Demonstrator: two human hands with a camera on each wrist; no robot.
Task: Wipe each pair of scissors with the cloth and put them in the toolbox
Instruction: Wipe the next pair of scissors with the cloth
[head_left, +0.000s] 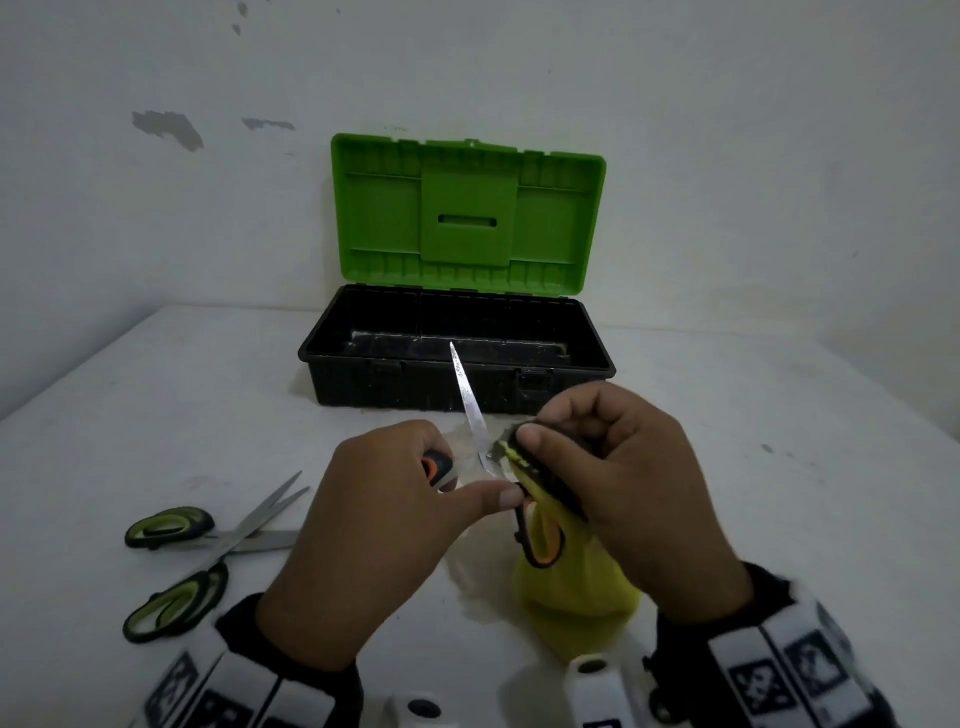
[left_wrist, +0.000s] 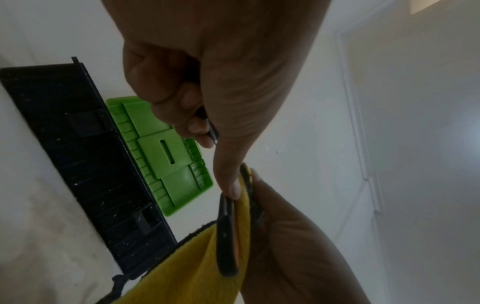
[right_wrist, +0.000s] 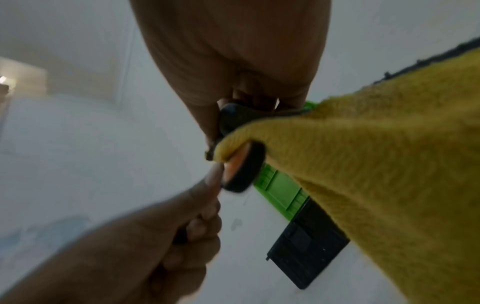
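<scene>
My left hand grips one orange-and-black handle of a pair of scissors, its thumb stretched to the other handle loop. One bare steel blade points up towards the toolbox. My right hand pinches the yellow cloth round the scissors by the pivot; the cloth hangs down through the loop. In the left wrist view the thumb touches the loop beside the cloth. The right wrist view shows the cloth draped over the loop.
The black toolbox stands open at the back of the white table, its green lid upright against the wall, its inside looking bare. Two green-and-black scissors lie crossed on the table at the left.
</scene>
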